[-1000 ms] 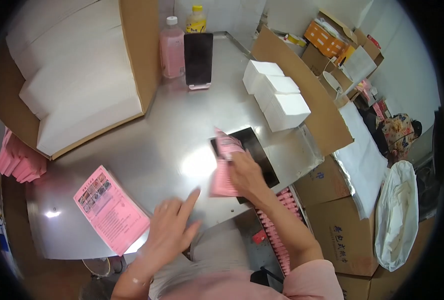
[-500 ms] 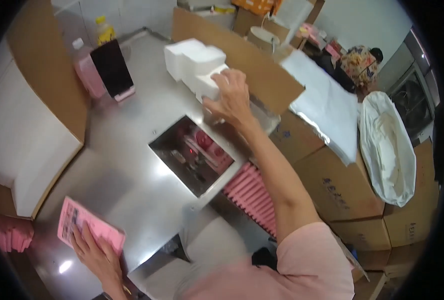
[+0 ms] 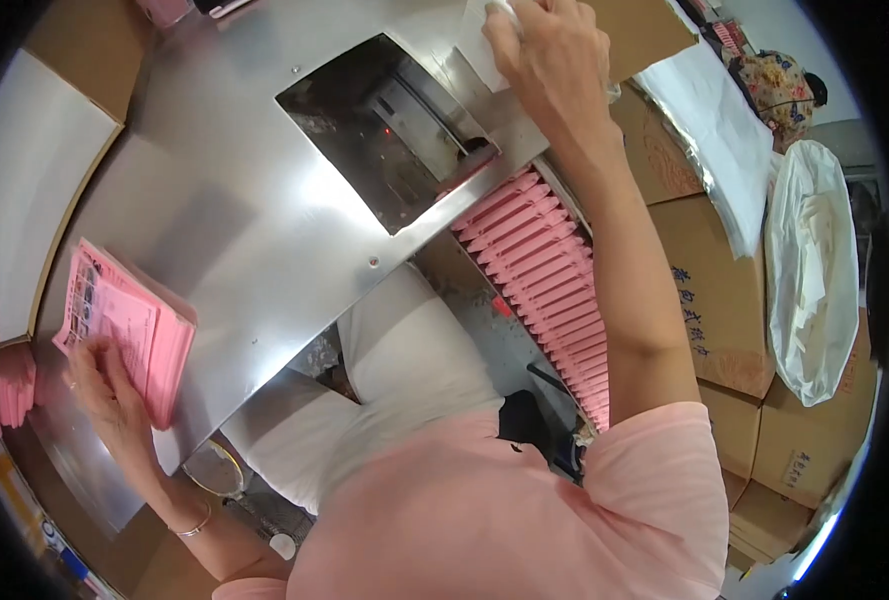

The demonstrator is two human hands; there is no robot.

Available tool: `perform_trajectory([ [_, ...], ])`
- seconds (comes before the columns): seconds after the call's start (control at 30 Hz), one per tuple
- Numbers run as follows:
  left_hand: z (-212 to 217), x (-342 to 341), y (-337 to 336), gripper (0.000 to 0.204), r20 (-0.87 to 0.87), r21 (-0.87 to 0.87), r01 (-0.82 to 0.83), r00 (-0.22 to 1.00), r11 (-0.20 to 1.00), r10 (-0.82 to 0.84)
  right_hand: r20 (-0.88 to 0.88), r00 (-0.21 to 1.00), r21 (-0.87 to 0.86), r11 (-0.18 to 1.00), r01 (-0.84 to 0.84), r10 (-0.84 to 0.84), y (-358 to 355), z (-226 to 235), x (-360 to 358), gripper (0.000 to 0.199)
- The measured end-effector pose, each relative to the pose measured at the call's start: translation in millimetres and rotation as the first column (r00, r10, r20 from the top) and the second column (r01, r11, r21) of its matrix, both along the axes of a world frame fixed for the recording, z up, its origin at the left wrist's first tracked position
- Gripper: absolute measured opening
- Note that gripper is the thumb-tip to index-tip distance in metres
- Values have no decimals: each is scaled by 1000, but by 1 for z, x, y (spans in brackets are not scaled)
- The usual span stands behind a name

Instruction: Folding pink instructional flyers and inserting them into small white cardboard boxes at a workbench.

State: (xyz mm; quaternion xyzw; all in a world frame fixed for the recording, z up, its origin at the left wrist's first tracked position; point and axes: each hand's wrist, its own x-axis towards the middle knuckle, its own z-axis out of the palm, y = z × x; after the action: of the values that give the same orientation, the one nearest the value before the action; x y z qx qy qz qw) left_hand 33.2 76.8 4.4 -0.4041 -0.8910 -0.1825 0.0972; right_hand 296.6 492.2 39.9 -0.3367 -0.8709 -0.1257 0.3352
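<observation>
My left hand [image 3: 109,390] lies with its fingers stretched over a pink printed pack [image 3: 129,325] on the metal table. The pack looks like a small stack; its thick side faces right. At the top edge, my right hand [image 3: 556,65] is closed, thumb bent, at a white block [image 3: 477,45] that is partly cut off by the frame. Between the hands, nearer the right one, a square opening [image 3: 334,130] in the tabletop shows dark machinery inside.
Pink ribbed pieces [image 3: 539,260] stand in a long row below the table's right edge. Brown cartons [image 3: 709,290], a white plastic bag [image 3: 814,280] and silvery sheets [image 3: 709,120] are at the right. An open carton with a white inside [image 3: 24,190] stands left. Another person [image 3: 779,90] is far off.
The view has shifted, so the table's far part has left the frame. My right hand has come away from the white stack with a white block. The pink inside the opening is mostly gone.
</observation>
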Motion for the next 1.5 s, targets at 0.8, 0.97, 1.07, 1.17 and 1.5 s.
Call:
perform_trajectory([
  [0.8, -17, 118, 144, 21, 45, 229, 477, 865, 848, -499, -140, 979, -28, 987, -155, 150, -21, -4, -1, 42],
  [0.97, -2, 105, 128, 75, 101, 79, 519, 845, 851, -525, 160, 537, -159, 558, -814, 828, -155, -50, 9, 44],
  [1.07, -18, 111, 142, 94, 26, 99, 405, 912, 909, -409, 150, 742, -61, 755, -653, 654, -132, -63, -25, 40],
  [1.17, -17, 126, 156, 92, 16, 210, 326, 941, 922, -337, 157, 766, -298, 769, -565, 624, -127, -36, -80, 38],
  [1.5, 0, 119, 143, 61, -22, 57, 255, 967, 965, -254, 6, 1000, 306, 952, 6, -8, -25, 10, -1, 27],
])
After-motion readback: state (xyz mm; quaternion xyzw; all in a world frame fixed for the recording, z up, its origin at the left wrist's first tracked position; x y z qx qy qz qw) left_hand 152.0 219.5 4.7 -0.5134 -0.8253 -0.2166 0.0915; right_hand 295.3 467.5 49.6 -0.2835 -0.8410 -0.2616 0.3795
